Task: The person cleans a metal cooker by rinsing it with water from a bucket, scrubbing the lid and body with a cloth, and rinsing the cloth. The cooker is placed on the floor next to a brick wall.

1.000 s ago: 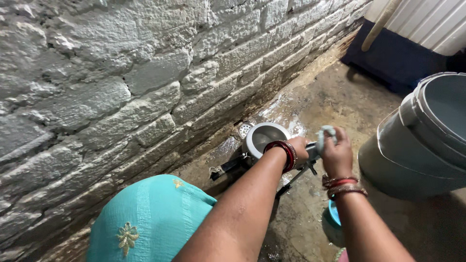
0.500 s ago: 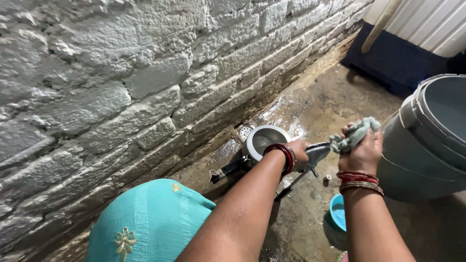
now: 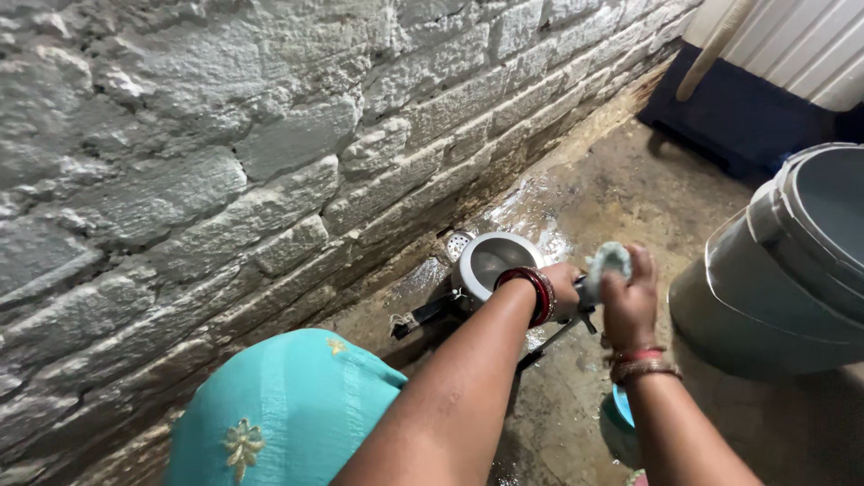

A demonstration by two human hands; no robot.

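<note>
Left hand (image 3: 562, 292) gripping pot (image 3: 493, 261), right hand (image 3: 628, 301) clutching cloth (image 3: 607, 261)

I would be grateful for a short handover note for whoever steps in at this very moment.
Left hand: gripping the steel pot at its handle side, holding it on the wet floor beside the brick wall.
Right hand: closed on a pale scrub cloth, close beside the left hand.
Grey bucket stands to the right; a small blue item lies under the right wrist.
Done: pot and floor look wet.
Left: cannot tell how clean the pot is.
</note>
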